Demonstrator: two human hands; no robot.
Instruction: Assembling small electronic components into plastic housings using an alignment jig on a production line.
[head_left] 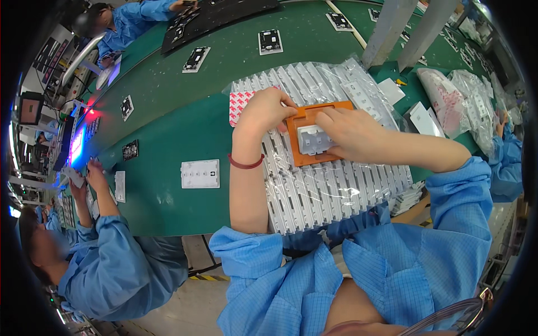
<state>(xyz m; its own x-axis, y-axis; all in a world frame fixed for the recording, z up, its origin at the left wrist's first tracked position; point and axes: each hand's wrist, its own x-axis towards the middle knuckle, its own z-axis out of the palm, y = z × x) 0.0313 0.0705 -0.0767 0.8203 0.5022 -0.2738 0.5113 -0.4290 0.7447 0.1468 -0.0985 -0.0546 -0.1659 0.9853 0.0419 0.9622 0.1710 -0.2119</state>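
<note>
An orange rectangular fixture (342, 105) lies on a plastic-wrapped tray of white parts (314, 199). Set in its recess is a small white plastic part (311, 143). My left hand (264, 112) has its fingers bent in at the fixture's upper left edge, beside a sheet of red-and-white patterned stickers (240, 107). Over the fixture's right side, my right hand (356, 133) is closed on the white part, thumb at its lower right and fingers at its upper right. My right hand covers part of the piece.
A white plate-shaped part (200, 174) rests on the green table (162, 210) to the left. Electronic boards (270, 42) lie along the far strip. Grey posts (390, 33) rise beyond the tray. Bagged parts (443, 98) are at right; a co-worker (120, 269) sits at left.
</note>
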